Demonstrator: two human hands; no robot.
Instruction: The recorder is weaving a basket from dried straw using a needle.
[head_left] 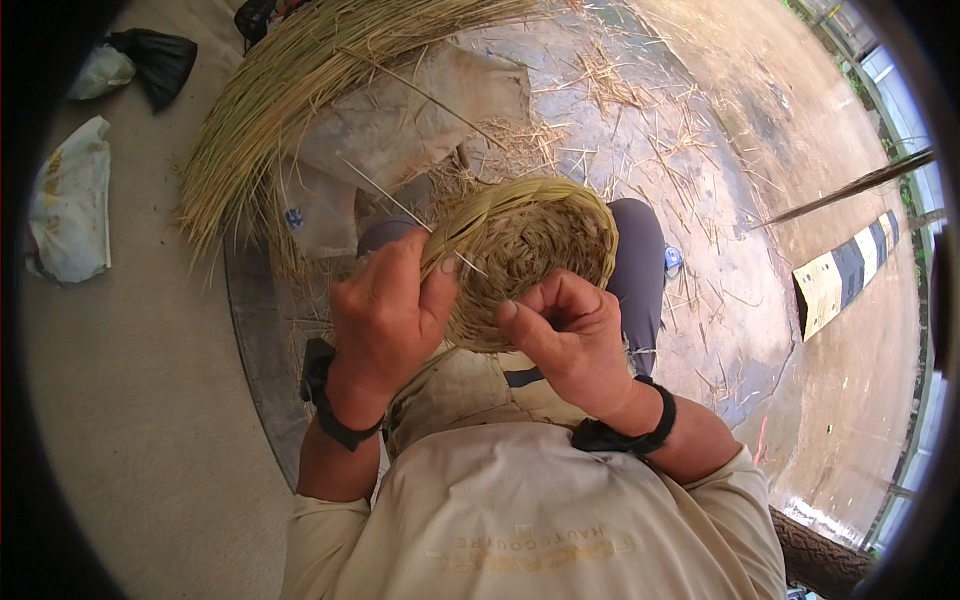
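Observation:
A round, shallow woven straw basket (575, 192) rests between my knees, its hollow facing up and its braided rim pale green. My left hand (385, 305) is closed at the basket's left rim, with thumb and forefinger pressed on a thin pale rod (380, 190). One end of the rod sticks out past the knuckles, and a short tip shows over the basket's inside. Above the near right edge of the basket, my right hand (570, 335) is curled with thumb and forefinger close together. Whatever it may pinch is too small to make out.
A big bundle of long straw (290, 90) lies at the far left. Near it are a worn plastic sheet (440, 90), loose straw scraps (610, 80) and a white sack (75, 205). A black bag (160, 60) lies farther off. A striped block (850, 265) is at right.

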